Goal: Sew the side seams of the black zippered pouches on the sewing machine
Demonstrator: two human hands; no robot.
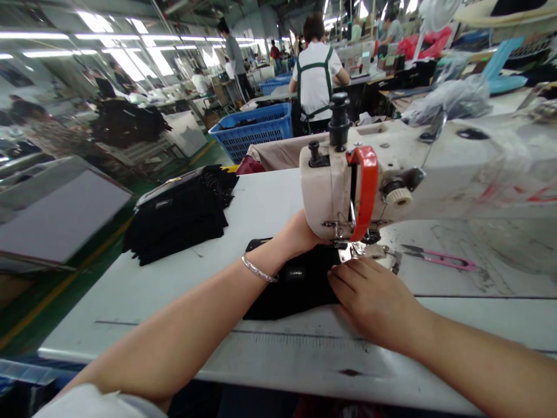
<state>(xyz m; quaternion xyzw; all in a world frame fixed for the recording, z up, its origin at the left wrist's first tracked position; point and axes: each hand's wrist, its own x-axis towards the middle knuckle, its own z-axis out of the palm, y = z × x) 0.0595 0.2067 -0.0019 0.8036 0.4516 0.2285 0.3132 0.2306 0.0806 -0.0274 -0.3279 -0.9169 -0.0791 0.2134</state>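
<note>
A black fabric piece point(300, 290) with a small light label lies under the needle area of a white sewing machine point(322, 191). My left hand point(302, 233) reaches over the cloth, and its fingers are hidden behind the machine head. In front of the presser foot point(346, 252), my right hand point(369, 293) has its bent fingers close together on the right edge of the cloth. Its thumb cannot be seen. An orange-red guard point(364, 191) stands on the machine head just above the right hand.
Stacked black fabric pieces point(178, 215) lie on the table's left side. Pink thread snips point(448, 260) rest right of the needle. Behind the table stand a blue basket point(256, 130) and a person in a white top point(314, 81). A ruler scale point(300, 339) runs along the front.
</note>
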